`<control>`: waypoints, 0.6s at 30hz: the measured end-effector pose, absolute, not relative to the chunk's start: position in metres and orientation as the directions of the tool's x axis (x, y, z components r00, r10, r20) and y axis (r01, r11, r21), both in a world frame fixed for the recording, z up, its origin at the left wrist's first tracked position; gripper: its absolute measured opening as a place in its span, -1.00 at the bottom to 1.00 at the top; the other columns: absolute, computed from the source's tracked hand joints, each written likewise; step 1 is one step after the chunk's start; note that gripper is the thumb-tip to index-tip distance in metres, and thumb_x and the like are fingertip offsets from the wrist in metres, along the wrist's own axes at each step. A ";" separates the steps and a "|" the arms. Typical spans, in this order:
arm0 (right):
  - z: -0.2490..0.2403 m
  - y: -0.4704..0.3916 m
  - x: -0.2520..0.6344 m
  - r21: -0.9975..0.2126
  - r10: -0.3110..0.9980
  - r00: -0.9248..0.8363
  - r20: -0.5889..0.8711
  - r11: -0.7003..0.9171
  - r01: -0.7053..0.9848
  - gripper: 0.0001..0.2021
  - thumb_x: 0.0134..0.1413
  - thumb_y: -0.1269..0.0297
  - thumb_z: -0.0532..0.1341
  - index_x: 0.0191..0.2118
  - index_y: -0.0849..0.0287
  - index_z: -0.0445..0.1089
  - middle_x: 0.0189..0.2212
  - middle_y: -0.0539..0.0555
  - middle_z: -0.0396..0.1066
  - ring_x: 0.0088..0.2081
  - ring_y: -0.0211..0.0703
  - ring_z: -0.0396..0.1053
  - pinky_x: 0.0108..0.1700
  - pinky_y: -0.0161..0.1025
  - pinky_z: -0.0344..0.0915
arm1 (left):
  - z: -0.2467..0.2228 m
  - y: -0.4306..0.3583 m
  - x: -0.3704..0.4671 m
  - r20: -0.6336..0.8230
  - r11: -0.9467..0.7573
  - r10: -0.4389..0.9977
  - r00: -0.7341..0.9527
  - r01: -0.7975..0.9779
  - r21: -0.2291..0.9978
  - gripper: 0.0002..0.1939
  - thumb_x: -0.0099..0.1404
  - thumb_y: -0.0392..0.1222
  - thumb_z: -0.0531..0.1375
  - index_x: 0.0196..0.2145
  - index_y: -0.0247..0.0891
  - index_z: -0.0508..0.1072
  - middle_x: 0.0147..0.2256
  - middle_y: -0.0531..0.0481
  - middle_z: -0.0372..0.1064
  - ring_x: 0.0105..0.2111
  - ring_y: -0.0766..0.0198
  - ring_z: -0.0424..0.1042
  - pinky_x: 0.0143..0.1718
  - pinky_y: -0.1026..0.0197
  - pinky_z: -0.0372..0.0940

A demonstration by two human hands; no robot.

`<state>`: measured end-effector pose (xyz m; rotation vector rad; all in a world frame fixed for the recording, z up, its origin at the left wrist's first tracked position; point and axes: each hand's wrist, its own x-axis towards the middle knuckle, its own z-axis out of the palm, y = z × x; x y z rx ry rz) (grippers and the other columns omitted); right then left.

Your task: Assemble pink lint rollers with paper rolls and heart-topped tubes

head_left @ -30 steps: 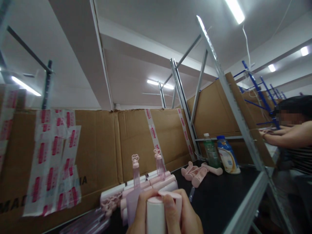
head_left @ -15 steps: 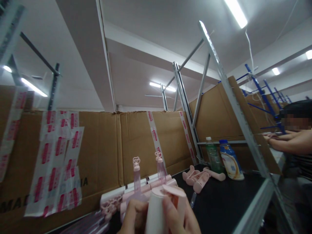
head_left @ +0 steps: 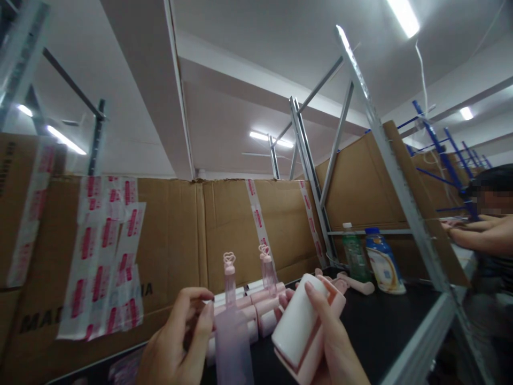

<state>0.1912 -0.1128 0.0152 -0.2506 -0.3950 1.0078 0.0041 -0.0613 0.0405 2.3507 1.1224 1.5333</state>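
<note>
My right hand (head_left: 334, 334) grips a white cylinder (head_left: 300, 318) lying in a pink half-round plastic case (head_left: 339, 302), tilted up to the right. The thumb presses along the cylinder, and fingertips show behind it. My left hand (head_left: 176, 339) is apart from these, its fingers bent and thumb away from the index finger, with nothing visible between them. Just right of it stands a translucent purple tube (head_left: 234, 347) with a pink heart-shaped top. A similar heart-topped tube (head_left: 268, 275) stands farther back. Pink and white cylinders (head_left: 270, 305) lie behind the hands.
A cardboard wall (head_left: 172, 230) with printed tape closes off the back. On the black table (head_left: 360, 331) at right are more pink plastic parts (head_left: 356, 283), a green bottle (head_left: 355, 256) and a blue-and-white bottle (head_left: 385, 262). Beyond a metal post (head_left: 401, 182), another person (head_left: 489, 235) sits.
My left hand has let go of the white cylinder and moved left, beside the purple tube. My right hand has shifted right, tilting the cylinder and pink case. The view has shifted slightly.
</note>
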 end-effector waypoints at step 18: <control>-0.005 -0.094 0.209 -0.467 0.869 0.480 0.125 0.478 -0.744 -0.57 -0.17 0.17 0.50 -0.18 0.24 0.44 -0.50 0.01 0.54 -0.55 -0.23 0.46 -0.50 -0.38 0.43 | 0.051 0.009 -0.067 0.411 -0.386 0.834 0.369 0.921 -0.045 -0.66 0.28 0.00 0.08 -0.21 -0.21 0.56 -0.18 -0.19 0.58 -0.14 -0.09 0.54 -0.16 0.04 0.31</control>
